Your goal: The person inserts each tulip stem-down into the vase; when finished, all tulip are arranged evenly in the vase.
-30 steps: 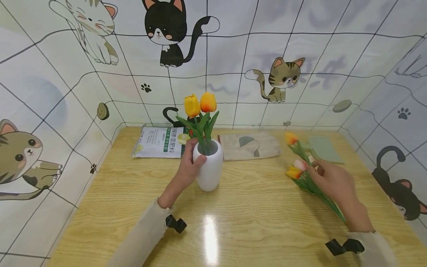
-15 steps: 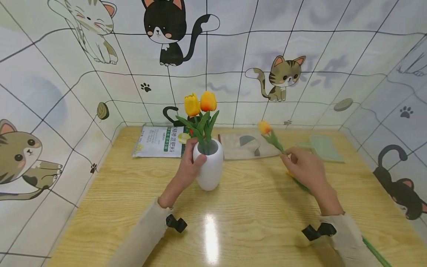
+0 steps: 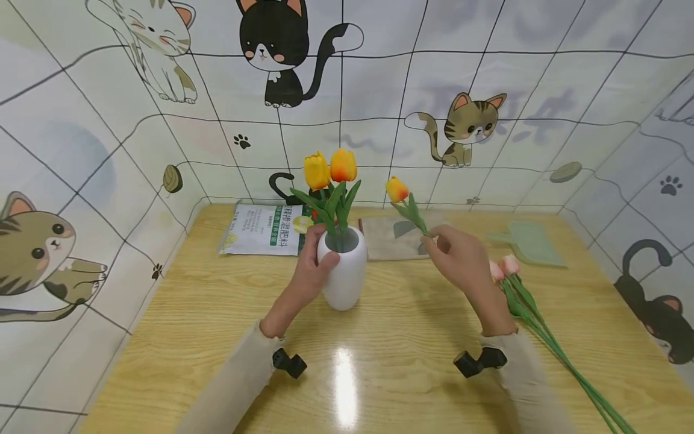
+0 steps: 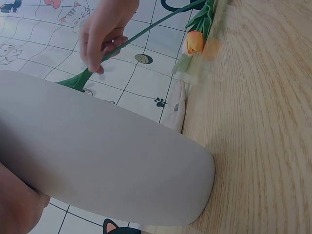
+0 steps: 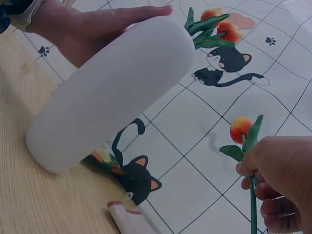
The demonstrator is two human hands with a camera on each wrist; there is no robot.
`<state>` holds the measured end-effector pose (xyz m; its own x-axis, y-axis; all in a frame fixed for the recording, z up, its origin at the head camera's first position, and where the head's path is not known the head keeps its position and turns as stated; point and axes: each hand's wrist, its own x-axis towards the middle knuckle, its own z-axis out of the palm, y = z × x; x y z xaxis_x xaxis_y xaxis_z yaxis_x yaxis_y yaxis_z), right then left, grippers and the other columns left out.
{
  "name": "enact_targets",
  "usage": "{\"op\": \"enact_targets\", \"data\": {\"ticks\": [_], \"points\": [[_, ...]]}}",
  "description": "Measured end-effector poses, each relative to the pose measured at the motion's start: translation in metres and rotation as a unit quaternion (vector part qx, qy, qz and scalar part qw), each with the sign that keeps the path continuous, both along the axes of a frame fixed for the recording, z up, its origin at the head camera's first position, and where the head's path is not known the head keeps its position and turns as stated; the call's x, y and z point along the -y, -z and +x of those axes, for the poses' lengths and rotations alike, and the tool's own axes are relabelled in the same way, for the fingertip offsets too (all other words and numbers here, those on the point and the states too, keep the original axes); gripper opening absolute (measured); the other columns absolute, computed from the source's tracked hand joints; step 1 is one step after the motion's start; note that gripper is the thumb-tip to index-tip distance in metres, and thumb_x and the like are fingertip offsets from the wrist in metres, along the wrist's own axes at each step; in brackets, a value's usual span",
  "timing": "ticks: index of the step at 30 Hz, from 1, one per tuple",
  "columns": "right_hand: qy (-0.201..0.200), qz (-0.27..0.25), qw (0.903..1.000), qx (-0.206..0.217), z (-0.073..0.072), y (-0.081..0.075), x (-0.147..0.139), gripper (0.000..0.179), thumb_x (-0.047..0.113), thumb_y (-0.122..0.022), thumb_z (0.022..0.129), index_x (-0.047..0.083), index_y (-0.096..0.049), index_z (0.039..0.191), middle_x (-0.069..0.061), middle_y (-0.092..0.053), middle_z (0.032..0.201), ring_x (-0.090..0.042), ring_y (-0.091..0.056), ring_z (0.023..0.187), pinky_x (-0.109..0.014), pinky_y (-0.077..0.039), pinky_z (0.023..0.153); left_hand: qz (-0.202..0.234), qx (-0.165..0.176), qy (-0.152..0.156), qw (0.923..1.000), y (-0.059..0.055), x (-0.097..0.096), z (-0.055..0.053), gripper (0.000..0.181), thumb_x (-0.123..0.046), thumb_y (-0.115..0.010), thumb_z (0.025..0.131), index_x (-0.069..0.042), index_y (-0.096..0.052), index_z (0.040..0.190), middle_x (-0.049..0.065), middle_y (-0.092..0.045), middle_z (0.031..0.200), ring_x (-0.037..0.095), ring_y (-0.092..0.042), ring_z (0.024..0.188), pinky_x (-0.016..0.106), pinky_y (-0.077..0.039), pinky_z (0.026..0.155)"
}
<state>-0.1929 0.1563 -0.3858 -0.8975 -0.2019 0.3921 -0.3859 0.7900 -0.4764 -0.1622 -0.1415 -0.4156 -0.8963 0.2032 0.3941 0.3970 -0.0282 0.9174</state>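
My left hand (image 3: 309, 271) grips the white vase (image 3: 347, 280) by its neck, thumb at the rim. The vase stands on the table, and two yellow-orange tulips (image 3: 343, 165) with green leaves rise out of it. To the right of the vase, my right hand (image 3: 461, 256) pinches the stem of another yellow-orange tulip (image 3: 397, 189) just under its leaves. In the right wrist view this tulip's green stem (image 5: 253, 204) runs down below the fingers, apart from the vase. More tulips lie at the right, with pink heads (image 3: 509, 265) showing beside my right wrist.
Behind the vase lies a white and green printed bag (image 3: 262, 229). A beige cloth-like item (image 3: 379, 238) with grey shapes is to its right. At the back right lies a pale green scoop-like piece (image 3: 537, 244). Cat-print sheeting (image 3: 374, 90) encloses the table (image 3: 217, 337).
My right hand has lifted one yellow-orange tulip from the flowers lying at the right and carried it left toward the vase. The left hand and the vase have stayed put.
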Motion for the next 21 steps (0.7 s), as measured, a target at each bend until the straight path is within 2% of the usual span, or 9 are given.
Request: {"op": "enact_targets", "data": {"ticks": [10, 15, 21], "points": [[0.001, -0.080, 0.9966, 0.017, -0.007, -0.017, 0.035, 0.023, 0.033, -0.061, 0.098, 0.015, -0.072, 0.106, -0.002, -0.056, 0.066, -0.020, -0.047, 0.059, -0.035, -0.036, 0.058, -0.009, 0.007, -0.003, 0.9999, -0.002, -0.004, 0.000, 0.096, -0.079, -0.057, 0.081, -0.008, -0.028, 0.138, 0.022, -0.046, 0.140, 0.031, -0.051, 0.120, 0.049, -0.046, 0.100], [-0.018, -0.130, 0.9913, -0.014, -0.005, -0.031, 0.056, 0.024, 0.033, -0.064, 0.098, 0.012, -0.070, 0.107, -0.003, -0.058, 0.067, -0.020, -0.047, 0.060, -0.034, -0.036, 0.055, -0.009, 0.005, -0.002, 0.9999, -0.002, -0.004, 0.000, 0.098, -0.081, -0.056, 0.080, -0.007, -0.027, 0.138, 0.023, -0.046, 0.139, 0.033, -0.051, 0.119, 0.050, -0.046, 0.098], [-0.041, -0.201, 0.9770, -0.057, -0.007, -0.044, 0.081, 0.019, 0.026, -0.065, 0.097, 0.009, -0.069, 0.102, -0.005, -0.055, 0.067, -0.019, -0.047, 0.061, -0.031, -0.037, 0.056, -0.011, 0.003, -0.008, 0.9999, -0.002, -0.003, 0.001, 0.095, -0.080, -0.056, 0.081, -0.008, -0.028, 0.137, 0.022, -0.047, 0.138, 0.031, -0.051, 0.119, 0.049, -0.046, 0.098]]}}
